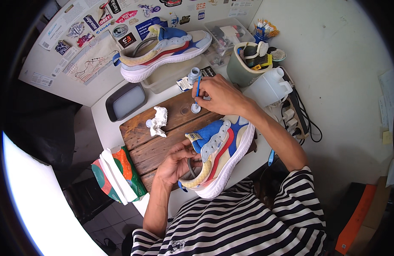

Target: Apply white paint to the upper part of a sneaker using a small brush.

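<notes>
A multicoloured sneaker [214,149], cream and blue with a red stripe and white sole, lies tilted in front of me. My left hand [175,164] grips it at the ankle opening, some fingers inside. My right hand [218,94] is closed around a thin blue brush [198,87]. The brush points down at a small round white cap [196,108] on the wooden board [139,145]; its tip is too small to make out. Just behind the brush stands a small open grey bottle [194,75]. Crumpled white tissue [158,121] lies on the board to the left.
The matching sneaker [163,53] rests on a clear plastic box [167,79] at the back. A dark tray [125,101] and tissue pack [119,175] stand left. At right are a green bin [241,70], white jug [269,87], brushes [265,30] and a power strip [297,113].
</notes>
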A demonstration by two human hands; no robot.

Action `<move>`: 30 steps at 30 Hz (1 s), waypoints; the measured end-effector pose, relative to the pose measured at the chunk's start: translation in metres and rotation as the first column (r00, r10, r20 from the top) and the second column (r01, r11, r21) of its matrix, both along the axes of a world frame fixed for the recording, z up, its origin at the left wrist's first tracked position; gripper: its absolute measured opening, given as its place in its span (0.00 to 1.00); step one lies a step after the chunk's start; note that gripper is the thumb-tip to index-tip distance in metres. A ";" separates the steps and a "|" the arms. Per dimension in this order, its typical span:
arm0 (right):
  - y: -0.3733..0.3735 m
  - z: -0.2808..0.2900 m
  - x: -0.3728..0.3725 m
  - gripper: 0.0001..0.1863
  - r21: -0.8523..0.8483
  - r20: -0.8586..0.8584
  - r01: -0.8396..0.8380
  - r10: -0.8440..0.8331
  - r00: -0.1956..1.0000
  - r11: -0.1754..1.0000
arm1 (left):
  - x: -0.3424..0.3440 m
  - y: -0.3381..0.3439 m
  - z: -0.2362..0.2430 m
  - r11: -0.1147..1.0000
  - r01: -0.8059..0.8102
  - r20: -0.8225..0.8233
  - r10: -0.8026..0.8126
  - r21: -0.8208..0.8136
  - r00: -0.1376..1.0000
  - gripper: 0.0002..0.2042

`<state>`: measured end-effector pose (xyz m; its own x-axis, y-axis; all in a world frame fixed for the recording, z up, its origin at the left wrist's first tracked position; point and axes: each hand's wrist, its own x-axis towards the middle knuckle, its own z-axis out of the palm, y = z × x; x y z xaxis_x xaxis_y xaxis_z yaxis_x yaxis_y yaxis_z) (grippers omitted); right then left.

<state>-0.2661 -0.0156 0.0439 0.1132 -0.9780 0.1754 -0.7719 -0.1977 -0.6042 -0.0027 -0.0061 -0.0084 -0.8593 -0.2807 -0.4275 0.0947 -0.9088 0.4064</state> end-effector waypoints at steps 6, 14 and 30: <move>0.007 0.011 0.001 0.05 0.039 0.047 0.046 -0.047 0.998 0.998 | 0.003 -0.002 -0.012 0.999 0.015 -0.088 -0.011 0.049 0.996 0.24; 0.090 0.042 -0.003 0.04 -0.027 0.587 0.175 -0.126 0.800 0.984 | 0.003 0.001 0.005 1.000 0.007 0.014 -0.007 -0.001 1.000 0.26; 0.136 0.020 0.009 0.05 -0.028 0.721 0.177 -0.103 0.685 0.984 | 0.002 0.001 0.002 1.000 0.003 0.031 -0.003 -0.027 1.000 0.24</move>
